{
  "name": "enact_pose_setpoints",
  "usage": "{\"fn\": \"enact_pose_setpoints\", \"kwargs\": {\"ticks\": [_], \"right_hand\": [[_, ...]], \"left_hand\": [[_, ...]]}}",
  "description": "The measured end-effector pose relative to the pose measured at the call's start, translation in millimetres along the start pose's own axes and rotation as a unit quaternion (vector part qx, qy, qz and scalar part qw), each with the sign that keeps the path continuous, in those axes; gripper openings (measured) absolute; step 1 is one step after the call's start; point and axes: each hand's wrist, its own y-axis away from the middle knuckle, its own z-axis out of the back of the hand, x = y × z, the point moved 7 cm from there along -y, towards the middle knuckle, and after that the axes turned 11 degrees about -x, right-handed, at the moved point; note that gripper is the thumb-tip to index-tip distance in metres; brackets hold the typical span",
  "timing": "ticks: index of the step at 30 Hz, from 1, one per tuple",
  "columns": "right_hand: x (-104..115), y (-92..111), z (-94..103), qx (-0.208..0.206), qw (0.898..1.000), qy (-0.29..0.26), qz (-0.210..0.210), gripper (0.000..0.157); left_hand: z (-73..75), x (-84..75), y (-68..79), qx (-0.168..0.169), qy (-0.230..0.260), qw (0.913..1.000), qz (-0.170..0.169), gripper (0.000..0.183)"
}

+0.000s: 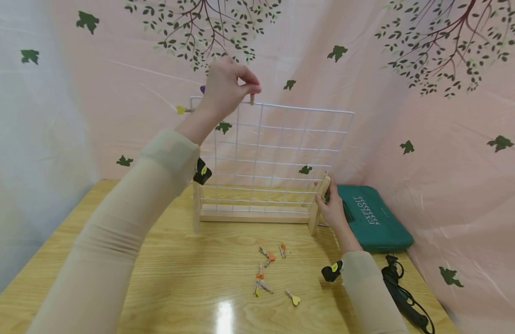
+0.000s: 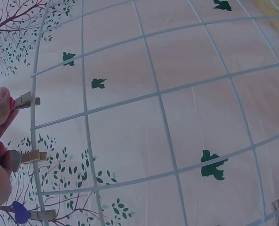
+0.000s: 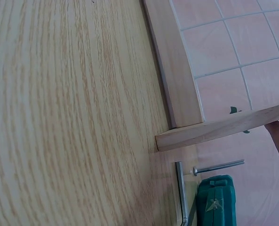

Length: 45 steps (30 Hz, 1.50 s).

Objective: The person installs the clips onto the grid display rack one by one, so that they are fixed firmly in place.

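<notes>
Up at the top wire of the white grid panel (image 1: 274, 153), the left hand (image 1: 225, 90) pinches a small wooden clip (image 1: 252, 98) right on the edge, fingers curled round it. Two more clips, yellow (image 1: 181, 110) and purple (image 1: 202, 88), sit just left of that hand. Lower down, the right hand (image 1: 330, 206) grips the wooden foot (image 1: 319, 204) of the stand. Loose clips (image 1: 265, 271) lie on the table (image 1: 178, 269) between both forearms, with open wood around them. A green case (image 1: 374, 220) lies just right of the right hand.

Pink tree-printed fabric (image 1: 449, 116) is hanging behind a glossy wooden bench (image 1: 186, 278), which is reflecting overhead light.
</notes>
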Motion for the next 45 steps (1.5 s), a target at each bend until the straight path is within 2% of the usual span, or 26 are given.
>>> {"fn": "enact_pose_setpoints", "kwargs": {"ticks": [3,9,12,16,20,22,24,28,32,35,38,42,45], "right_hand": [[3.2,0.0,0.5,0.001,1.0,-0.008,0.0,0.071],[25.4,3.5,3.3,0.003,1.0,-0.018,-0.009,0.069],[26.0,4.3,4.6,0.001,1.0,-0.007,-0.005,0.068],[25.8,4.8,5.7,-0.001,1.0,-0.008,-0.003,0.068],[30.0,5.4,6.2,0.001,1.0,-0.012,-0.009,0.068],[30.7,4.9,5.8,0.005,1.0,-0.014,-0.008,0.067],[31.2,4.2,5.1,0.007,1.0,-0.016,-0.007,0.067],[31.1,3.0,3.8,0.008,1.0,-0.023,0.0,0.067],[29.8,3.1,1.9,0.01,1.0,-0.025,-0.001,0.07],[29.1,3.9,0.7,0.012,1.0,-0.028,-0.007,0.072],[29.8,4.5,0.9,0.013,0.999,-0.031,-0.014,0.072],[32.6,4.2,2.7,0.008,1.0,-0.028,-0.005,0.069],[33.0,3.6,3.7,0.005,1.0,-0.021,0.01,0.069]], "left_hand": [[-3.3,0.7,2.9,0.006,-0.01,0.9999,-0.007,0.023],[-6.1,3.0,6.8,0.007,-0.012,0.9997,-0.02,0.029],[-5.1,0.1,7.9,0.006,-0.012,0.9994,-0.033,0.034],[2.7,-12.7,14.1,-0.012,0.001,0.9972,-0.074,0.036],[8.5,-25.6,36.8,-0.038,0.047,0.9903,-0.125,0.034],[6.3,-28.4,54.7,-0.04,0.074,0.9863,-0.142,0.033],[-1.7,-27.3,76.1,-0.02,0.094,0.9858,-0.137,0.033],[-27.8,-20.3,130.2,0.06,0.112,0.9857,-0.11,0.037],[-56.6,-11.8,194.8,0.142,0.112,0.9789,-0.094,0.039],[-75.8,-5.9,242.6,0.202,0.103,0.9701,-0.087,0.04],[-90.7,-1.8,282.5,0.253,0.104,0.9592,-0.071,0.04],[-106.4,2.0,320.5,0.306,0.127,0.9423,-0.045,0.041],[-117.9,3.3,338.9,0.331,0.144,0.9308,-0.056,0.038]]}}
